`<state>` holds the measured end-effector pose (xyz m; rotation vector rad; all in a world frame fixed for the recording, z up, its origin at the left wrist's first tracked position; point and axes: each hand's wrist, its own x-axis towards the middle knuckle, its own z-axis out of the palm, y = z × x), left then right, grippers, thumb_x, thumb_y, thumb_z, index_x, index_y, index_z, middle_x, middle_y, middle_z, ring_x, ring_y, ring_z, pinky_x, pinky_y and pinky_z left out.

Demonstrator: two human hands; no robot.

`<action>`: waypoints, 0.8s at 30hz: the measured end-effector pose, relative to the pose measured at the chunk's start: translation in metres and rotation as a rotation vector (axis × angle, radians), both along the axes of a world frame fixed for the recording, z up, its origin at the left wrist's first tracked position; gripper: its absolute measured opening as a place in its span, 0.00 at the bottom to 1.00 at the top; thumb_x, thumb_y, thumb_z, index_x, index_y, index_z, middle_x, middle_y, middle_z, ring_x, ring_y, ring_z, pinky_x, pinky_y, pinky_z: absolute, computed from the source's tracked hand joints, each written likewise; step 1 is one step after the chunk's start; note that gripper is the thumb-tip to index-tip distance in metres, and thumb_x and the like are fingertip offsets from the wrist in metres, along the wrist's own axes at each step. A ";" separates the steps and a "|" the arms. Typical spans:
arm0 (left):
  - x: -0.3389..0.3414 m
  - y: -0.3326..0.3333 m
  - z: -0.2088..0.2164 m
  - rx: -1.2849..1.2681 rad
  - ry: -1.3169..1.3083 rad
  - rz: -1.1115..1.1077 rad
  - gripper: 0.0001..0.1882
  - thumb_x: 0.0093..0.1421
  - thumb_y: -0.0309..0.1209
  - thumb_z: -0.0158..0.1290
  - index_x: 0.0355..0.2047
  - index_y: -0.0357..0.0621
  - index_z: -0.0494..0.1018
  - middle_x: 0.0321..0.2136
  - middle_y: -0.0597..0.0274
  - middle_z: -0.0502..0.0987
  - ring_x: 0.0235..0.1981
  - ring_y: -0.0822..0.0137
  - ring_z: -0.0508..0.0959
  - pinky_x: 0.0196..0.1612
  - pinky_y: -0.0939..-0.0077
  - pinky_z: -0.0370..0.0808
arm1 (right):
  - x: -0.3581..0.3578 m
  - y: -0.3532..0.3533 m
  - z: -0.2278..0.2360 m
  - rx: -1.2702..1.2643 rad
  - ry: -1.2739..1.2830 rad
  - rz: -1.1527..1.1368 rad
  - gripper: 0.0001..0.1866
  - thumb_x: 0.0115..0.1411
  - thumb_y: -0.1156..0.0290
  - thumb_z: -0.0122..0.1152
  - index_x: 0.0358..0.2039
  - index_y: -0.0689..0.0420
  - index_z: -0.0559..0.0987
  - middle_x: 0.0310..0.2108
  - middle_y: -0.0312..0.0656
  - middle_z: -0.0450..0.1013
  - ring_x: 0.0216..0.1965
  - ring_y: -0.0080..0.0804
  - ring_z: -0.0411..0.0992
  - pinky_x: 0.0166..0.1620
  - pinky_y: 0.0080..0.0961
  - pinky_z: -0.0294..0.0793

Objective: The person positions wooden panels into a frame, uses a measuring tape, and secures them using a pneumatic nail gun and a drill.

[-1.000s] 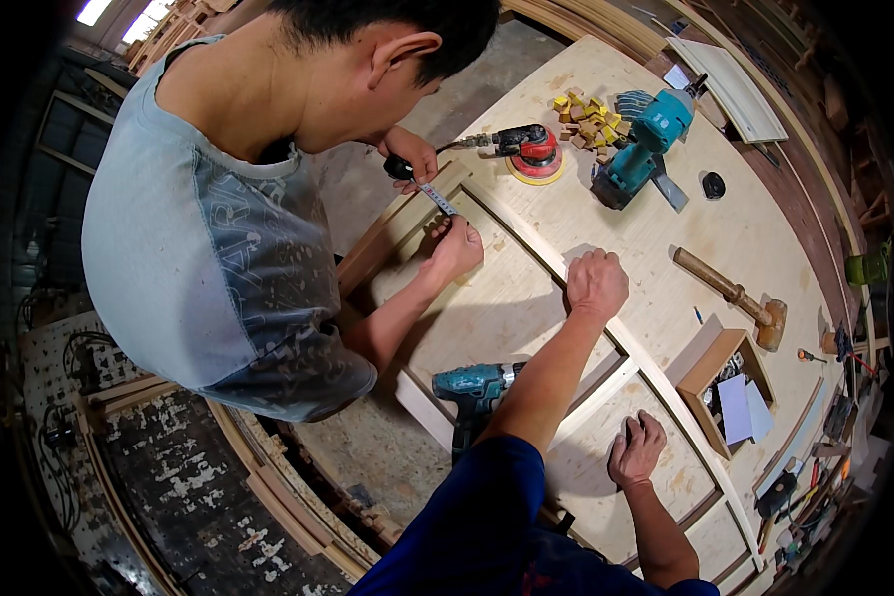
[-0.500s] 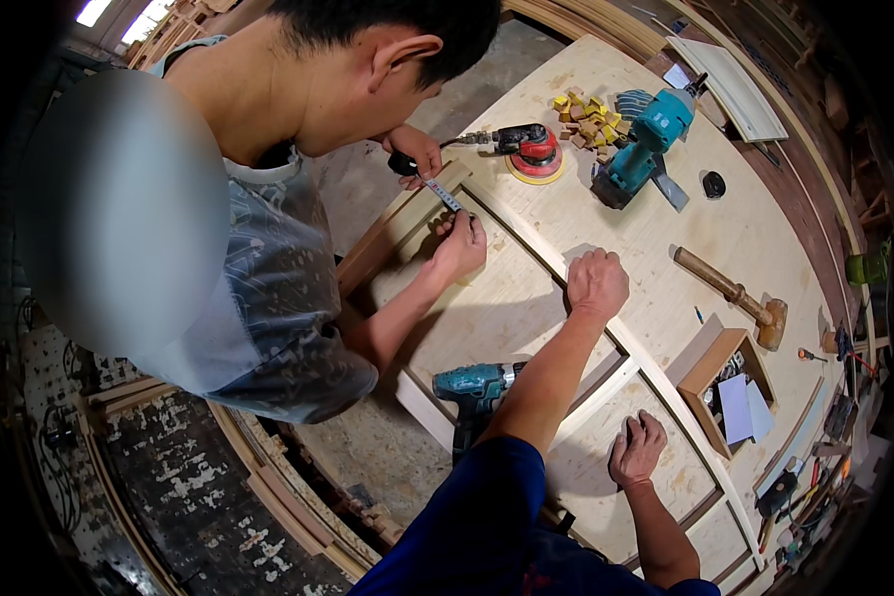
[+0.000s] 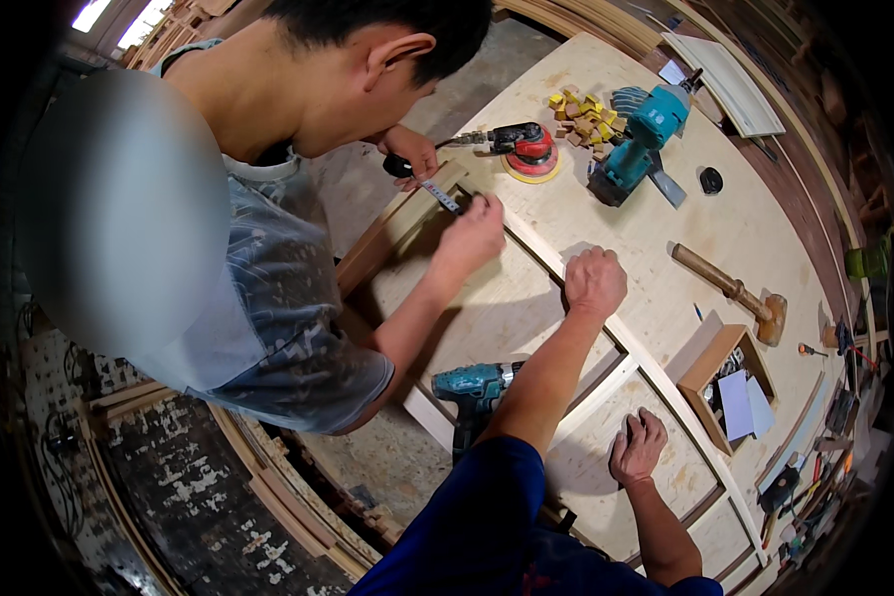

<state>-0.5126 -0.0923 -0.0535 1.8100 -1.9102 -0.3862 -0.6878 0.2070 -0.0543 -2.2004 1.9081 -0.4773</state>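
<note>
My left hand (image 3: 595, 282) is closed over the long rail of a pale wooden frame (image 3: 675, 409). My right hand (image 3: 638, 447) rests with its fingers apart on the worktop, inside one of the frame's openings. By my left forearm lies a teal cordless drill (image 3: 472, 382), partly hidden by my sleeve. At the frame's far-left corner, a co-worker holds a tape measure (image 3: 441, 197) with its blade drawn out. One of that person's hands is on the black case; the other is near the blade's end, slightly blurred.
On the worktop (image 3: 606, 89) lie a red sander (image 3: 532, 149), small wood blocks (image 3: 588, 119), a teal power tool (image 3: 646, 139), a black round piece (image 3: 711, 181) and a wooden mallet (image 3: 730, 288). A wooden box (image 3: 710, 377) holds hardware and paper. The co-worker leans in from the left.
The co-worker's hand nearer me has shifted right and slightly up along the frame, away from the tape blade. Both of my hands have stayed in place.
</note>
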 end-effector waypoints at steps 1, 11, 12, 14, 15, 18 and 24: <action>-0.004 -0.001 0.001 -0.013 -0.010 -0.018 0.08 0.55 0.34 0.56 0.27 0.43 0.80 0.31 0.53 0.81 0.36 0.54 0.80 0.41 0.57 0.75 | 0.000 -0.002 0.002 -0.021 -0.013 0.006 0.22 0.55 0.70 0.59 0.52 0.57 0.74 0.56 0.52 0.68 0.58 0.55 0.64 0.63 0.52 0.58; -0.005 -0.003 -0.002 -0.055 -0.107 -0.030 0.11 0.56 0.36 0.56 0.24 0.43 0.80 0.27 0.53 0.80 0.32 0.51 0.81 0.37 0.55 0.77 | -0.013 -0.008 0.006 -0.044 -0.039 -0.019 0.21 0.53 0.67 0.65 0.50 0.51 0.76 0.55 0.44 0.70 0.56 0.48 0.66 0.61 0.48 0.63; -0.007 -0.003 -0.003 -0.086 -0.104 -0.027 0.11 0.56 0.36 0.56 0.23 0.43 0.79 0.27 0.52 0.80 0.31 0.50 0.80 0.36 0.54 0.76 | -0.014 -0.007 0.003 -0.053 -0.041 -0.023 0.21 0.54 0.67 0.65 0.50 0.51 0.76 0.55 0.43 0.70 0.56 0.47 0.66 0.61 0.48 0.63; -0.011 -0.001 0.001 -0.067 -0.065 -0.039 0.10 0.56 0.36 0.57 0.23 0.43 0.79 0.27 0.53 0.80 0.31 0.51 0.80 0.36 0.54 0.76 | -0.015 -0.004 0.003 -0.043 -0.042 -0.044 0.21 0.54 0.66 0.64 0.50 0.50 0.76 0.55 0.42 0.70 0.56 0.47 0.66 0.61 0.47 0.63; -0.012 0.001 0.003 -0.061 -0.046 -0.038 0.10 0.56 0.35 0.57 0.23 0.43 0.79 0.26 0.53 0.80 0.31 0.51 0.80 0.36 0.54 0.76 | -0.016 -0.001 0.004 -0.042 -0.042 -0.048 0.21 0.55 0.66 0.64 0.50 0.50 0.77 0.55 0.42 0.70 0.56 0.47 0.66 0.61 0.46 0.64; 0.004 0.003 0.002 -0.158 0.136 -0.103 0.08 0.56 0.33 0.59 0.22 0.44 0.79 0.26 0.55 0.79 0.30 0.51 0.79 0.36 0.54 0.76 | -0.010 -0.002 0.006 -0.053 -0.043 -0.043 0.21 0.55 0.66 0.64 0.50 0.49 0.77 0.55 0.41 0.70 0.56 0.46 0.66 0.60 0.45 0.64; 0.009 0.074 0.032 -0.159 0.338 -0.220 0.11 0.60 0.28 0.56 0.43 0.37 0.76 0.41 0.48 0.76 0.47 0.46 0.73 0.53 0.54 0.70 | -0.004 -0.001 0.006 -0.068 -0.039 -0.062 0.19 0.57 0.68 0.63 0.50 0.49 0.78 0.56 0.40 0.70 0.56 0.45 0.66 0.60 0.44 0.64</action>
